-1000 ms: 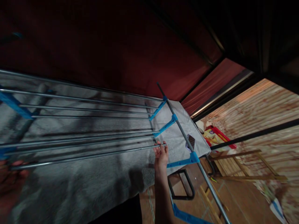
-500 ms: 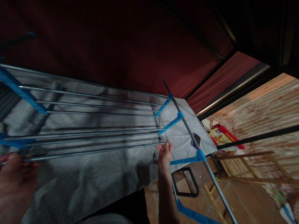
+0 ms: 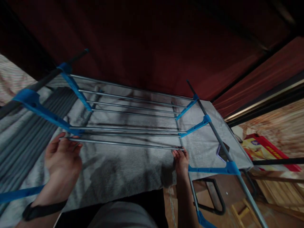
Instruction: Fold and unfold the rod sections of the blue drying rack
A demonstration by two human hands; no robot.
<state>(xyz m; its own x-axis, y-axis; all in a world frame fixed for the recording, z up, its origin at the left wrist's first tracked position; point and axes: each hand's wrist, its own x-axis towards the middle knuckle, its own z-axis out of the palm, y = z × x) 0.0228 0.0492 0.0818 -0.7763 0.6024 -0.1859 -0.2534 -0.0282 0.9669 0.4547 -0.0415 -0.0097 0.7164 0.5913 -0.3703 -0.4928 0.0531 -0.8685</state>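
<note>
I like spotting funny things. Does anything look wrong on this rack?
Yes: the nearest thin silver metal rod looks loose. Left hand and right hand are at its ends, which seem to meet no blue plastic bracket, unlike the other rods.

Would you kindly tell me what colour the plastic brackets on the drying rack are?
The brackets are bright blue; the head view shows it.

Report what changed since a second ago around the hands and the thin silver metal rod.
The view swung left: the left hand, earlier a blur at the edge, now shows plainly holding the left end of the thin silver metal rod. The right hand keeps the right end. The blue-and-steel drying rack and grey towel stayed put.
</note>
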